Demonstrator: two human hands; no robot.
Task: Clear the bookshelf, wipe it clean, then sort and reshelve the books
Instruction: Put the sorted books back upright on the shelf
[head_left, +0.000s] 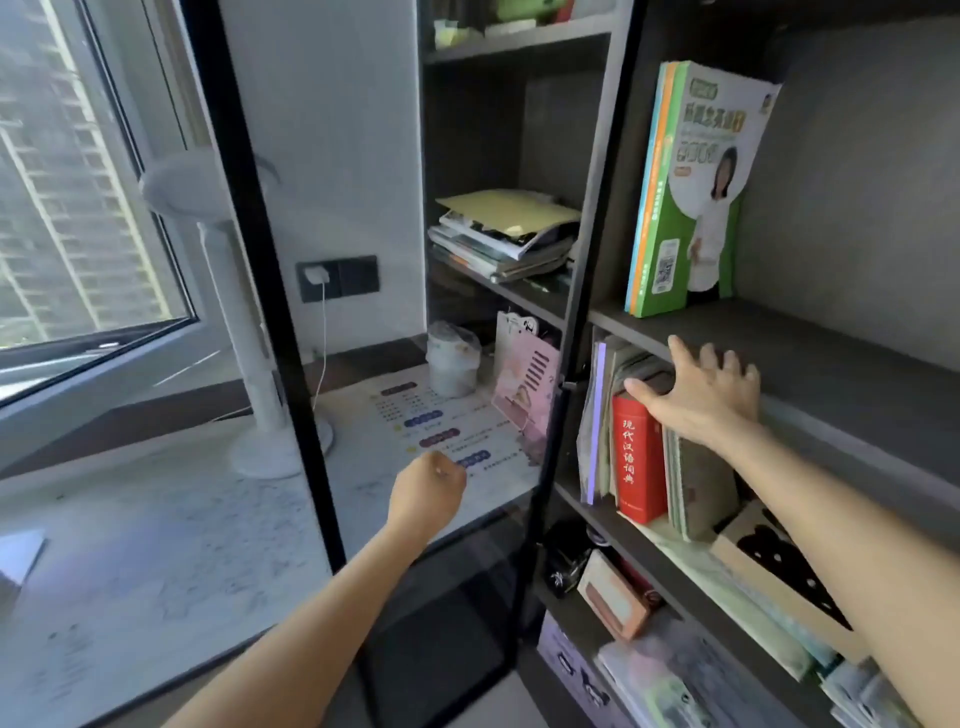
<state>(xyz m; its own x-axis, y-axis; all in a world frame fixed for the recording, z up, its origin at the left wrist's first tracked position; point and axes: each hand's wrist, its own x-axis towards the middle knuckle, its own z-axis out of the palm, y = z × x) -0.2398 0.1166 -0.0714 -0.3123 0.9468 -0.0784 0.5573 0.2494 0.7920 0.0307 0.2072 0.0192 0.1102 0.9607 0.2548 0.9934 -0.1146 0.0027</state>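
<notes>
On the middle shelf of the dark grey bookshelf, just right of the upright, a row of books stands on end: thin pale booklets at the left, a thick red dictionary with gold characters down its spine, then worn grey-green volumes packed against it. Our right hand is spread wide over their tops, thumb touching the dictionary's upper corner and fingers fanned across the front edge of the board above; it grips nothing. One shelf up, green workbooks lean at the left end, with grey board showing to their right. Below the row, boxes and books lie flat and crowd out to the shelf lips. Our left hand hangs curled in a fist in front of the glass door, nothing showing in it. That door's black frame juts out between our arms, over the pale desk. Further left, a flat stack topped with a yellow folder fills another compartment.
</notes>
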